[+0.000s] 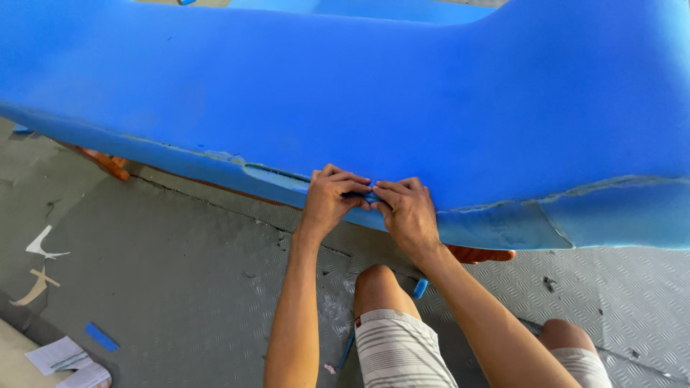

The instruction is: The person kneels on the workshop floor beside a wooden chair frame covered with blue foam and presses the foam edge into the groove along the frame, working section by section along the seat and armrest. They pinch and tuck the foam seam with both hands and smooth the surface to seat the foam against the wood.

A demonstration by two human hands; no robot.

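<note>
A big slab of blue foam [402,93] fills the upper part of the head view, resting on an orange-brown wooden frame [478,253]. Both of my hands pinch its near lower edge side by side. My left hand [329,195] presses the foam edge with fingers curled over it. My right hand [404,210] grips the same edge right next to it, fingertips touching those of the left. A glued seam with torn patches [267,174] runs along the edge to the left of my hands. My knees in striped shorts [399,345] are below.
The floor is grey ribbed matting [180,273]. A small blue foam offcut [101,336] and folded papers [65,359] lie at the lower left, pale scraps [42,248] at far left. Another blue scrap [420,288] lies by my knee. A wooden leg [108,164] shows at left.
</note>
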